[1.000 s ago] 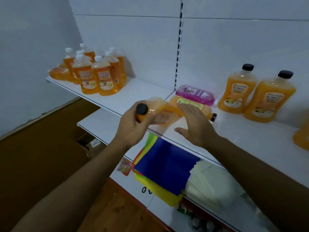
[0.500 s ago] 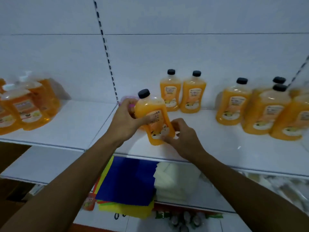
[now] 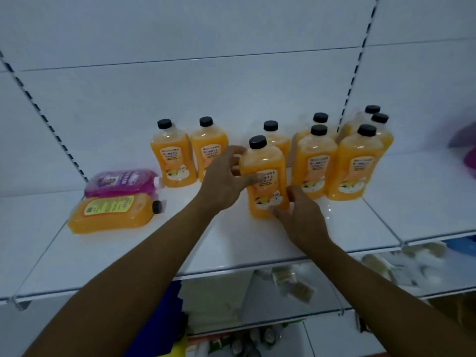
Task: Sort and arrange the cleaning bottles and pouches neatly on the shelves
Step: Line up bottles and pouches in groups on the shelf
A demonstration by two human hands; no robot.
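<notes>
Both hands clasp an upright orange bottle (image 3: 266, 180) on the white shelf (image 3: 226, 243): left hand (image 3: 223, 180) wraps its side at 9 o'clock, right hand (image 3: 300, 217) pinches its base at 5 o'clock. A lying orange bottle (image 3: 110, 215) rests far at 9 o'clock.

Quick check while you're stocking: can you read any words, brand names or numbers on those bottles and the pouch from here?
No text can be read at this sharpness.
Held orange bottle: dark print on an orange label, too blurred to read.
Standing orange bottles: same label, blurred.
Lying orange bottle: yellow label with small print and a code square, unreadable.
Purple pouch: white lettering, unreadable.
</notes>
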